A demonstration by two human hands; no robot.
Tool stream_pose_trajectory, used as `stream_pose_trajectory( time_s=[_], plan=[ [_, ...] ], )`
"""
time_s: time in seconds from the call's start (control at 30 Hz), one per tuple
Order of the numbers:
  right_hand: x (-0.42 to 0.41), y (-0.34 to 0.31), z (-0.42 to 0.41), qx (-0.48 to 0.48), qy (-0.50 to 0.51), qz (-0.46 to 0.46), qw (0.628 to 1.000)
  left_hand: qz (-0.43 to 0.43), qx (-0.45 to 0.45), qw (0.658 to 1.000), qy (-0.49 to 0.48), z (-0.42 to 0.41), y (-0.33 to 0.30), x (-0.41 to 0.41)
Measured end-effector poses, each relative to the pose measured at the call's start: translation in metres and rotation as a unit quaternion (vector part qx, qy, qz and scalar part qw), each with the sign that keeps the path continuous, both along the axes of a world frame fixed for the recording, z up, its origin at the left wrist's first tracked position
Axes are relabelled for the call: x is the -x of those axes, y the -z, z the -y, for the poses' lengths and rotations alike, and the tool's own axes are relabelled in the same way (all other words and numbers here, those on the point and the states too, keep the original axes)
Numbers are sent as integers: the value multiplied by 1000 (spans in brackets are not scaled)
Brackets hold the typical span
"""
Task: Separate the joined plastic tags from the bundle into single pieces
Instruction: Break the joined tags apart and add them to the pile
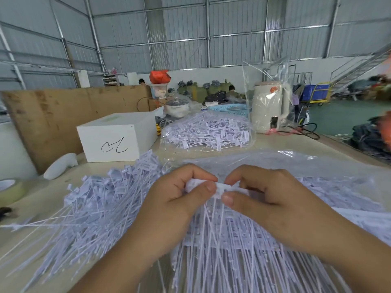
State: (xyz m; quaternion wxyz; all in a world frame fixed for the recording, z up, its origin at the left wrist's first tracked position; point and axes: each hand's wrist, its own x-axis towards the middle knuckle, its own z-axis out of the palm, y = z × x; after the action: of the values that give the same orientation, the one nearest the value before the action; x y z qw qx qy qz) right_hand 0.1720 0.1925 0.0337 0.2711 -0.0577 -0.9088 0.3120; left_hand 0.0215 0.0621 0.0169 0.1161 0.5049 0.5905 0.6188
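Item: joined strip of white plastic tags (220, 188), heads pinched between your two hands above the table (275, 142), tails hanging down toward you.
Your left hand (177, 197): closed, thumb and forefinger clamped on the strip's left end.
Your right hand (266, 195): closed, thumb and forefinger clamped on the strip's right end, just beside the left thumb.
Loose tag pile (95, 199): spread on the table left of your hands.
Clear bag of tags (208, 132): farther back, centre.
White box (116, 138): back left, scrawled mark on its front.
Beige kettle (270, 106): back right, wrapped in clear plastic.
Tape roll (10, 190): far left edge.
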Motion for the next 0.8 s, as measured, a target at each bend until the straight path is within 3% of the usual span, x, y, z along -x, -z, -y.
stream_pose_trajectory(
  time_s=[0.33, 0.6, 0.8],
  plan=[
    [-5, -5, -4, -29, 35, 97, 994, 8, -26, 998, -48, 1, -2, 1],
    [0, -3, 5, -48, 73, -26, 996, 128, -90, 985, -78, -7, 0, -12],
    [9, 5, 15, -82, 131, -122, 980, 259, -132, 955, -62, -9, -4, -26]
  ],
)
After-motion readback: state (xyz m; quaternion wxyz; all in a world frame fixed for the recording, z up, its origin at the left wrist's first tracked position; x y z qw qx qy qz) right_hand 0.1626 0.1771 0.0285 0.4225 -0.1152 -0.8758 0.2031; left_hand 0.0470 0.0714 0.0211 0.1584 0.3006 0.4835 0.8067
